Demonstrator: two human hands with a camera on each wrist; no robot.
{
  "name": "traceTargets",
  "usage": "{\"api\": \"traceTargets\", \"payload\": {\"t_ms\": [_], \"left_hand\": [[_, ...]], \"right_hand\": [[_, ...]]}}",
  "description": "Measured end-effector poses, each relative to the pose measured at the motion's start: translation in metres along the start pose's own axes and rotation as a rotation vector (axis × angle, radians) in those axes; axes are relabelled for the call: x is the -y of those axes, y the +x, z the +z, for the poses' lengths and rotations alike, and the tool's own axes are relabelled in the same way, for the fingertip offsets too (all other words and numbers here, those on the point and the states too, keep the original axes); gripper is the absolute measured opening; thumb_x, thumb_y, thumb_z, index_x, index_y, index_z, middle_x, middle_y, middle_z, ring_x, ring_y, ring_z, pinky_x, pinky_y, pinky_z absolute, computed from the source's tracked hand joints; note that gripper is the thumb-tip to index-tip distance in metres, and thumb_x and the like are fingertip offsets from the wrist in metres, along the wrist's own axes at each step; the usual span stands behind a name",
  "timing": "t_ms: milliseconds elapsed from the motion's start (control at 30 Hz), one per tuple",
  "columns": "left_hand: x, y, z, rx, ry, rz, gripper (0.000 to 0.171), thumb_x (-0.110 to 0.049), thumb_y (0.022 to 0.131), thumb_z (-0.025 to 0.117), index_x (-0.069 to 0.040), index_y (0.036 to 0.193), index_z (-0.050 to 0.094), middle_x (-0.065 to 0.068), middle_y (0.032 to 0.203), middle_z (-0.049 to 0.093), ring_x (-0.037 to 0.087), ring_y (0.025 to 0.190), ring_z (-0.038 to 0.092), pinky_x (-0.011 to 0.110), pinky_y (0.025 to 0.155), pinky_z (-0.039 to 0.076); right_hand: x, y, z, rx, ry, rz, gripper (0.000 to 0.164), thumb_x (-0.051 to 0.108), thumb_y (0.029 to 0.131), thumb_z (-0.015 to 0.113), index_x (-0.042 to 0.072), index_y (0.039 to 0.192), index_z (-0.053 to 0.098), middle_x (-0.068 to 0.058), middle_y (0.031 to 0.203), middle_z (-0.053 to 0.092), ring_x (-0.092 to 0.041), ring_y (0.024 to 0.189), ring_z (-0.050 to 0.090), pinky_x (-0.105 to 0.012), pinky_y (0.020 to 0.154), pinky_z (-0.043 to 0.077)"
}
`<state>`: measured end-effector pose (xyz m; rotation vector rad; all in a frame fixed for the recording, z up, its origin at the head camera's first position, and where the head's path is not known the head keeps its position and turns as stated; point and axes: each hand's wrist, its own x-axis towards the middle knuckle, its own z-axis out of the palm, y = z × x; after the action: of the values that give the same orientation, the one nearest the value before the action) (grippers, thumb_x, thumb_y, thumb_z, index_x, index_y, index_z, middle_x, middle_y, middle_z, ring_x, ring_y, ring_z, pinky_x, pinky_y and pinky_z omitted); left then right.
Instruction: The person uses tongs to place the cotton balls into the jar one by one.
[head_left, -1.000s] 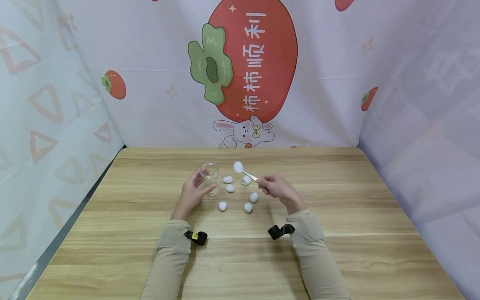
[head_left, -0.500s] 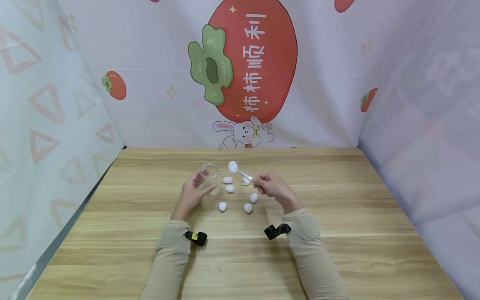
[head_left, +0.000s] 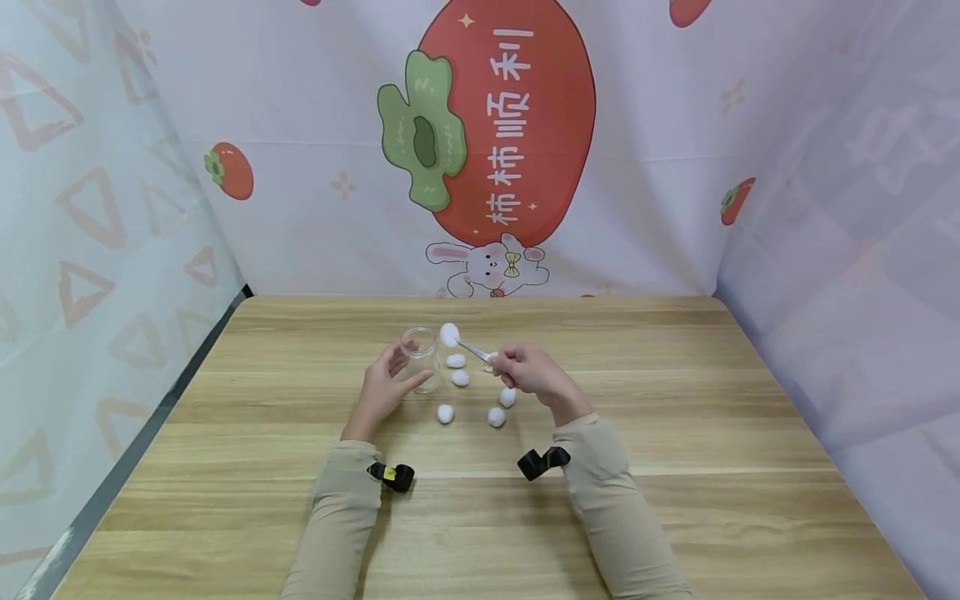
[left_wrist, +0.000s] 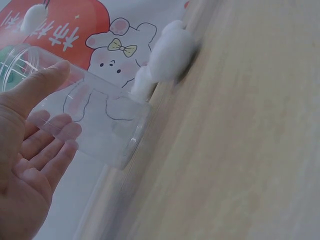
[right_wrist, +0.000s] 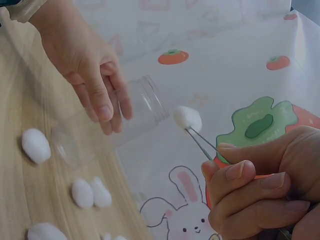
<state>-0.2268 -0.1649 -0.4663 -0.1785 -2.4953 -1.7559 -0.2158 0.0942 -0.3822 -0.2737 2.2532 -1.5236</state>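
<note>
My left hand (head_left: pixel 380 392) holds a clear, lidless jar (head_left: pixel 424 367) that stands upright on the table, thumb on the near side and fingers round the far side. In the left wrist view the jar (left_wrist: pixel 100 120) looks see-through, with nothing visible inside. My right hand (head_left: pixel 531 372) pinches metal tweezers (head_left: pixel 472 351). A white cotton ball (head_left: pixel 449 335) is gripped in their tips, raised just right of the jar's mouth. From the right wrist, this cotton ball (right_wrist: pixel 188 118) appears close beside the open rim, outside it.
Several loose cotton balls lie on the wooden table (head_left: pixel 645 517) right of the jar, among them a near one (head_left: pixel 446 413) and one (head_left: pixel 497 417) farther right. Behind the table hangs a printed cloth backdrop (head_left: pixel 645 167), with more cloth at both sides.
My right hand has moved left with the tweezers, bringing the cotton ball nearer to the jar's mouth. The left hand and the jar have stayed in place.
</note>
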Motion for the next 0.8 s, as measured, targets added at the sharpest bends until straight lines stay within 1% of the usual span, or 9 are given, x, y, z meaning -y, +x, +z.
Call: {"api": "traceTargets", "payload": {"t_ms": [100, 133, 433, 733, 800], "left_hand": [[0.000, 0.000, 0.000, 0.000, 0.006, 0.005, 0.066, -0.018, 0.080, 0.078, -0.001, 0.135, 0.048, 0.020, 0.139, 0.054, 0.036, 0.132, 0.051, 0.039, 0.117, 0.042], [0.000, 0.000, 0.000, -0.001, 0.005, 0.006, 0.066, -0.017, 0.080, 0.078, 0.000, 0.135, 0.048, 0.020, 0.138, 0.054, 0.036, 0.132, 0.051, 0.040, 0.117, 0.042], [-0.002, 0.000, 0.000, 0.008, -0.001, 0.005, 0.064, -0.016, 0.080, 0.078, -0.001, 0.134, 0.048, 0.019, 0.139, 0.054, 0.035, 0.132, 0.050, 0.040, 0.117, 0.042], [-0.004, -0.001, -0.001, 0.011, 0.001, -0.014, 0.065, -0.017, 0.081, 0.078, -0.001, 0.136, 0.047, 0.019, 0.139, 0.053, 0.036, 0.133, 0.050, 0.038, 0.118, 0.042], [-0.003, -0.001, -0.001, 0.013, 0.006, -0.010, 0.065, -0.017, 0.081, 0.078, -0.001, 0.136, 0.046, 0.020, 0.139, 0.053, 0.036, 0.133, 0.050, 0.038, 0.117, 0.042]], "right_hand": [[0.002, 0.001, 0.003, 0.003, 0.003, 0.001, 0.026, 0.013, 0.099, 0.048, -0.009, 0.087, 0.055, 0.005, 0.056, 0.044, -0.004, 0.048, 0.031, -0.014, 0.041, 0.021], [0.003, 0.001, 0.003, 0.003, 0.003, 0.001, 0.026, 0.014, 0.099, 0.049, -0.008, 0.086, 0.055, 0.005, 0.056, 0.044, -0.004, 0.048, 0.031, -0.014, 0.042, 0.021], [0.010, 0.002, 0.009, 0.015, 0.014, -0.009, 0.026, 0.014, 0.099, 0.050, 0.004, 0.075, 0.054, 0.005, 0.055, 0.043, -0.005, 0.048, 0.031, -0.014, 0.042, 0.022], [0.016, 0.007, 0.017, 0.026, 0.035, 0.017, 0.027, 0.015, 0.100, 0.050, 0.003, 0.076, 0.054, 0.004, 0.057, 0.044, -0.006, 0.049, 0.030, -0.015, 0.043, 0.023], [0.016, 0.009, 0.018, 0.030, 0.033, 0.022, 0.027, 0.015, 0.100, 0.050, 0.000, 0.079, 0.054, 0.004, 0.057, 0.044, -0.006, 0.050, 0.031, -0.015, 0.044, 0.023]]}}
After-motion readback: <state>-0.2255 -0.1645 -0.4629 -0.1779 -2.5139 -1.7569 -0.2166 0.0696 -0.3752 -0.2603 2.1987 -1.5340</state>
